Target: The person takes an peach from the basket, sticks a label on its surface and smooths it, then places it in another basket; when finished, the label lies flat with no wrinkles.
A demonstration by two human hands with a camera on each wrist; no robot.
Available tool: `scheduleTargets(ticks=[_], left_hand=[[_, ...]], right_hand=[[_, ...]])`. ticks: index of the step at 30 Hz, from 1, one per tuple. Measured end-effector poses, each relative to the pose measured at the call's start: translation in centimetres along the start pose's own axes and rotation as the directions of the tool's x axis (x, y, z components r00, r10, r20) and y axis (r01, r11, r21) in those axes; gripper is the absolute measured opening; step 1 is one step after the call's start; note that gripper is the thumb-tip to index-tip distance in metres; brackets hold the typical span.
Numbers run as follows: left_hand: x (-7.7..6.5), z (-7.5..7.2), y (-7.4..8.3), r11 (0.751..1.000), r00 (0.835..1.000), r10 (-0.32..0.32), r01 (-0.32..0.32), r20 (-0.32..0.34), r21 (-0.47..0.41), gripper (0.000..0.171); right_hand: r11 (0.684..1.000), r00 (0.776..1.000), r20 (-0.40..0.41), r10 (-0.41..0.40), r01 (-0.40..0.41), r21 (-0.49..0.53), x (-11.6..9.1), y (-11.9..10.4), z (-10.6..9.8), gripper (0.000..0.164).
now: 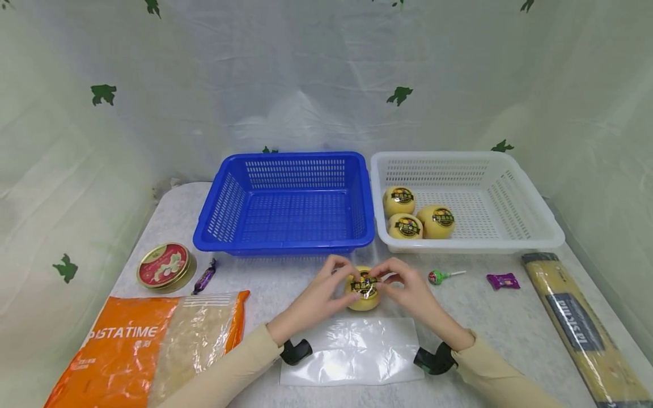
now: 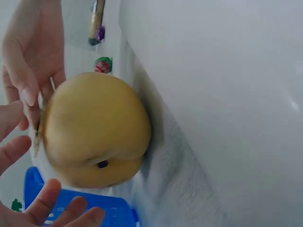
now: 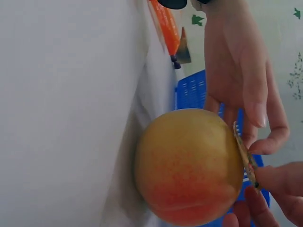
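Labelling a yellow fruit at the front of the desk.
The fruit [image 1: 363, 294] rests on the desk [image 1: 285, 283], just ahead of a clear plastic sheet [image 1: 352, 351] and in front of the blue basket [image 1: 291, 204]. The left hand [image 1: 326, 286] and right hand [image 1: 405, 286] close in from either side, each pinching an edge of the round sticker [image 1: 365, 283] on its top; the wrist views show one edge of the sticker lifted off the skin. 3 fruits already bearing stickers [image 1: 415, 215] lie in the white basket [image 1: 469, 198] to the right. The step in hand appears to be seating the sticker, roughly mid-way through. The next move probably calls for pressing its lifted edge flat without creasing it, then a firm two-handed or one-handed hold to carry the fruit.
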State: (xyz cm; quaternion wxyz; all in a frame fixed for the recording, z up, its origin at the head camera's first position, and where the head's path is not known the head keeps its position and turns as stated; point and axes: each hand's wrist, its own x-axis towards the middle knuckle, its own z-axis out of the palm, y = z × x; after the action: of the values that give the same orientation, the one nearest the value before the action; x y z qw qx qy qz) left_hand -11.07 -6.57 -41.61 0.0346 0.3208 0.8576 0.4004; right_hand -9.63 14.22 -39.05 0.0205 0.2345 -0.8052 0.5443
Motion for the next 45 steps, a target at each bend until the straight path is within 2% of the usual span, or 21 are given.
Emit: scheduleTargets(ticks=[3, 8, 13, 17, 23, 26, 31, 33, 38, 40, 42, 45], left_hand=[[0.8, 0.6, -0.4, 0.999, 1.000, -0.020, 0.020, -0.002, -0.033, 0.021], [1.3, 0.8, -0.6, 0.995, 0.998, -0.048, 0.050, 0.028, -0.089, 0.024], [1.8, 0.9, -0.8, 0.991, 0.996, -0.062, 0.068, 0.060, -0.119, 0.030], [2.2, 0.7, -1.1, 0.981, 0.994, -0.068, 0.081, 0.083, -0.177, 0.027], [2.4, 0.6, -1.8, 0.937, 0.988, -0.096, 0.131, 0.122, -0.325, 0.022], [2.4, 0.7, -2.1, 0.920, 0.987, -0.104, 0.143, 0.122, -0.365, 0.019], [2.4, 0.8, -2.4, 0.899, 0.989, -0.108, 0.139, 0.096, -0.415, 0.013], [2.4, 0.8, -2.3, 0.890, 0.991, -0.106, 0.134, 0.088, -0.436, 0.012], [2.4, 0.7, -2.1, 0.862, 0.990, -0.119, 0.139, 0.073, -0.487, 0.012], [2.5, 0.9, -2.2, 0.854, 0.987, -0.142, 0.161, 0.075, -0.495, 0.012], [2.5, 1.0, -2.2, 0.854, 0.982, -0.170, 0.189, 0.083, -0.485, 0.011], [2.4, 1.3, -2.0, 0.870, 0.975, -0.200, 0.220, 0.092, -0.441, 0.016]], right_hand=[[0.999, 1.000, 0.018, -0.022, 0.022, -0.039, -0.1, 1.7, 0.3, 0.025], [0.998, 0.996, 0.093, 0.011, -0.005, -0.065, 0.0, 3.9, 0.6, 0.026], [0.999, 0.984, 0.175, 0.020, -0.025, 0.028, 0.3, 4.5, 0.5, 0.028], [0.993, 0.972, 0.235, 0.013, -0.040, 0.112, 0.5, 5.1, 0.2, 0.027], [0.967, 0.957, 0.286, 0.056, -0.123, 0.222, 0.6, 5.7, -0.4, 0.026], [0.967, 0.961, 0.265, 0.079, -0.138, 0.215, 0.7, 5.6, -0.1, 0.026], [0.974, 0.978, 0.176, 0.111, -0.142, 0.176, 0.9, 5.5, 0.6, 0.022], [0.958, 0.975, 0.161, 0.151, -0.185, 0.219, 0.9, 5.4, 0.6, 0.019], [0.895, 0.959, 0.164, 0.231, -0.275, 0.352, 0.7, 5.6, 0.3, 0.012], [0.893, 0.960, 0.163, 0.229, -0.274, 0.357, 0.7, 5.7, 0.2, 0.011], [0.895, 0.962, 0.164, 0.220, -0.266, 0.358, 0.7, 5.9, 0.1, 0.011], [0.904, 0.960, 0.180, 0.216, -0.266, 0.334, 0.6, 6.2, 0.0, 0.013]])
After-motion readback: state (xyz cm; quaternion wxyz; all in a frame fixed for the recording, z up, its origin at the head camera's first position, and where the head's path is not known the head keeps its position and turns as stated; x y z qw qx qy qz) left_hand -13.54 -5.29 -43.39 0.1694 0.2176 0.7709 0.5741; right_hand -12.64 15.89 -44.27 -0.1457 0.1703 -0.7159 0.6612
